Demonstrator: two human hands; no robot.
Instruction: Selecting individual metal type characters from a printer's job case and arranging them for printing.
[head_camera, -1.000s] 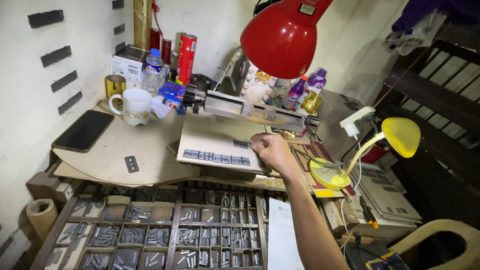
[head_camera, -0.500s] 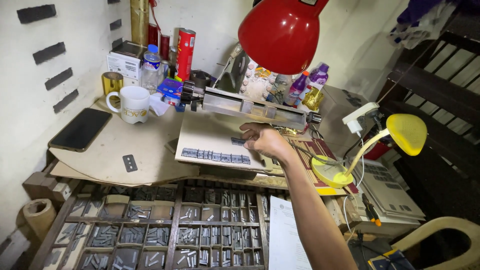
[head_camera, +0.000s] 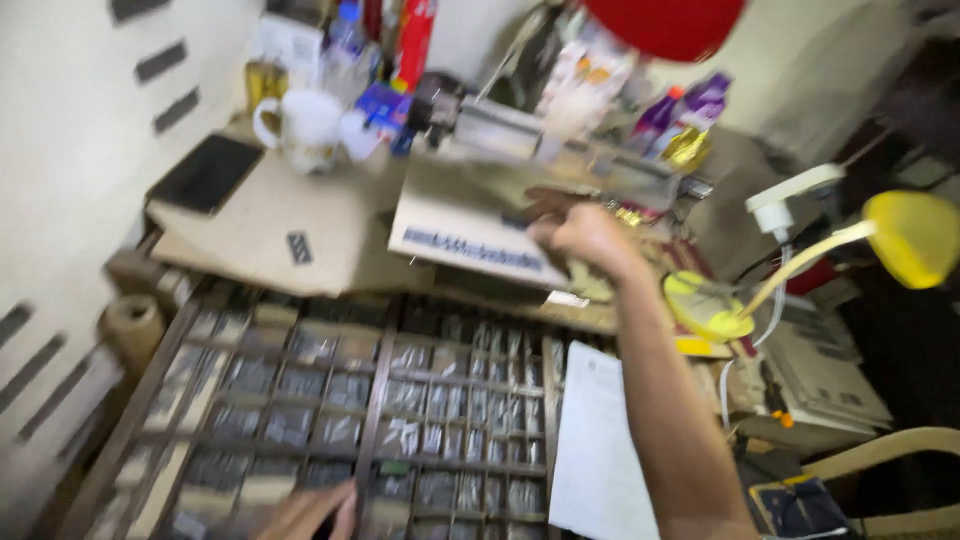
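Frame is motion-blurred, fine detail soft. Right hand (head_camera: 585, 235) reaches forward over the desk, fingers curled in toward the palm in a loose fist; whether they pinch anything cannot be told through the blur. It sits at the right end of a flat pale board (head_camera: 470, 215) that carries a row of small dark metal type blocks (head_camera: 465, 247) along its near edge. The hand is just beside that row, and contact is unclear. Behind the board lies a long grey metal bar-shaped tool (head_camera: 560, 150).

Left hand (head_camera: 310, 512) shows only at the bottom edge, fingers loosely together, lying on or just over the wooden type case (head_camera: 140, 400). The case is a shallow tray split by thin wood strips into many small rectangular compartments, filled with dull grey metal pieces. A white sheet of paper (head_camera: 600, 450) lies on its right side.

Brown cardboard sheet (head_camera: 260, 225) covers the left of the desk, with a black flat phone-like slab (head_camera: 205, 172) on it and a white glossy ceramic mug (head_camera: 300, 128) behind it. A red cylindrical can (head_camera: 413, 45) stands at the back. A red rounded lamp shade (head_camera: 665, 22) hangs at the top, and a yellow plastic desk lamp (head_camera: 905, 238) with a bent neck stands to the right. A roll of brown tape (head_camera: 130, 328) sits left of the case.
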